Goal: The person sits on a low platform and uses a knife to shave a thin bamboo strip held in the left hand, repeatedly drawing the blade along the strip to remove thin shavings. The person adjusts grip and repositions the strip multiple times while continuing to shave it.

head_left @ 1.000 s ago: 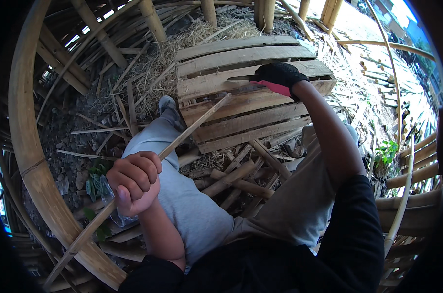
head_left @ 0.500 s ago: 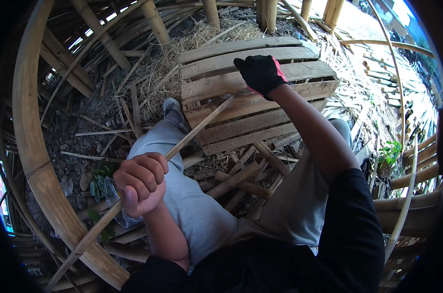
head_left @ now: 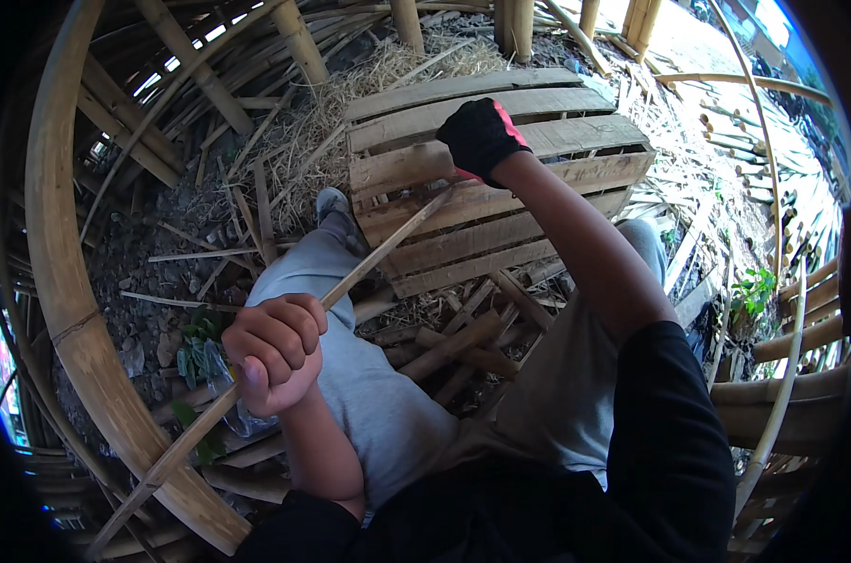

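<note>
My bare left hand point(head_left: 277, 352) is wrapped round a long, thin bamboo strip point(head_left: 383, 251). The strip slants from the lower left up to the wooden slats, its upper end just below my right hand. My right hand point(head_left: 484, 141), in a black and red glove, is closed in a fist above the slats. What it grips, if anything, is hidden or smeared; a faint blur shows beside the fist. Beneath it lies a slatted wooden pallet point(head_left: 519, 211) of pale planks with gaps between them.
A thick bamboo pole point(head_left: 73, 324) curves up the left side. Cut bamboo pieces point(head_left: 463, 342) lie between my legs. Dry straw shavings point(head_left: 294, 150) cover the ground beyond. Leafy green plants point(head_left: 200, 342) sit beside my left hand. Bamboo posts point(head_left: 299, 42) stand at the back.
My right fist has moved slightly left and nearer to me, toward the strip's upper end. The left hand keeps its hold on the bamboo strip, nearly still.
</note>
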Demonstrator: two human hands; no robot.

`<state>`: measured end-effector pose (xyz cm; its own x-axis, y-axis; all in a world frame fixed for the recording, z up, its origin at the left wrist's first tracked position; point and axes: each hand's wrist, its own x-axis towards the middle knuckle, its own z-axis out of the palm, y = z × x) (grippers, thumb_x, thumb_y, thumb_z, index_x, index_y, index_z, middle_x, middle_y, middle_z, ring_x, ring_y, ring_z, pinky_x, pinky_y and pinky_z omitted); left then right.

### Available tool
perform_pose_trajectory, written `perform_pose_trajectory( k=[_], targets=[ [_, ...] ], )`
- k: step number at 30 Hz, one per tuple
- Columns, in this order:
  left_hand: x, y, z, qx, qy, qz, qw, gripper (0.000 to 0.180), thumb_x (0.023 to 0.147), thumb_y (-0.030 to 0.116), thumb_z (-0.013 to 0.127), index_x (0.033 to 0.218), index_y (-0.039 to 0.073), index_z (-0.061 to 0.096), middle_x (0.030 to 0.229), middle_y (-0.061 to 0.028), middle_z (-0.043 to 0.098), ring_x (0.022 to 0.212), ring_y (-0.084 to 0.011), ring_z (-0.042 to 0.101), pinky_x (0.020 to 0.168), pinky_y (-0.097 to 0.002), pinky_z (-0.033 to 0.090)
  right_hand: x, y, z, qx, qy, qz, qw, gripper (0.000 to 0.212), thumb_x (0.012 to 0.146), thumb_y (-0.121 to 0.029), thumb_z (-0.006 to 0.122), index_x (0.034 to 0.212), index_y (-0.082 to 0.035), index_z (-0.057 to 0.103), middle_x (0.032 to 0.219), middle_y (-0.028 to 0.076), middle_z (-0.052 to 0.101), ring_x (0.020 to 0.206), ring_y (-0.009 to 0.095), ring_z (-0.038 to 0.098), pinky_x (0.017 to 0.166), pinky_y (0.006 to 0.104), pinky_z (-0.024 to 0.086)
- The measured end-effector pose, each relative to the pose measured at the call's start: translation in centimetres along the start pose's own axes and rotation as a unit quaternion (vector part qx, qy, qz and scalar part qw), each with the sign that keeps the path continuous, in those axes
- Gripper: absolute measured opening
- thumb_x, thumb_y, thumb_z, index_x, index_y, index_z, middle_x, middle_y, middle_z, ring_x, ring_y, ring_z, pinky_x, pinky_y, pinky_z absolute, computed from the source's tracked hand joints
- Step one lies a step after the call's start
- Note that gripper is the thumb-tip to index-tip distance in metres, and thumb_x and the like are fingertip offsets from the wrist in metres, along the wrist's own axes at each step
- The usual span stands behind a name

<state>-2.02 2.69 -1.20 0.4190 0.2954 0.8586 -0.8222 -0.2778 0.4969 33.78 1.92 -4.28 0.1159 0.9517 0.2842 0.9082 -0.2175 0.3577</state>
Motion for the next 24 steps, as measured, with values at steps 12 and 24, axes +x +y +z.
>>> perform_pose_trajectory(
  k=[12, 24],
  targets=[
    [0.2, -0.1, 0.4, -0.005, -0.002, -0.006, 1.000, 0.063, 0.104, 0.030, 0.050, 0.048, 0.020, 0.024, 0.041, 0.0071, 0.024, 0.037, -0.0096, 0.020, 0.048, -0.0288, 0.024, 0.0, -2.1, 0.6, 0.198, 0.116, -0.099, 0.968, 0.019, 0.099, -0.024, 0.059, 0.111, -0.014, 0.070, 0.112, 0.009, 0.071, 0.102, 0.029, 0.071, 0.081, 0.0454, 0.059],
    [0.0, 0.0, 0.1, -0.002, 0.001, 0.000, 1.000, 0.063, 0.103, 0.030, 0.051, 0.048, 0.020, 0.024, 0.041, 0.0071, 0.024, 0.038, -0.0098, 0.020, 0.049, -0.0293, 0.024, -0.6, -1.9, -1.5, 0.083, 0.103, -0.105, 0.986, 0.037, 0.102, -0.027, 0.053, 0.137, -0.034, 0.064, 0.092, 0.005, 0.072, 0.085, 0.026, 0.072, 0.073, 0.0380, 0.058]
  ],
)
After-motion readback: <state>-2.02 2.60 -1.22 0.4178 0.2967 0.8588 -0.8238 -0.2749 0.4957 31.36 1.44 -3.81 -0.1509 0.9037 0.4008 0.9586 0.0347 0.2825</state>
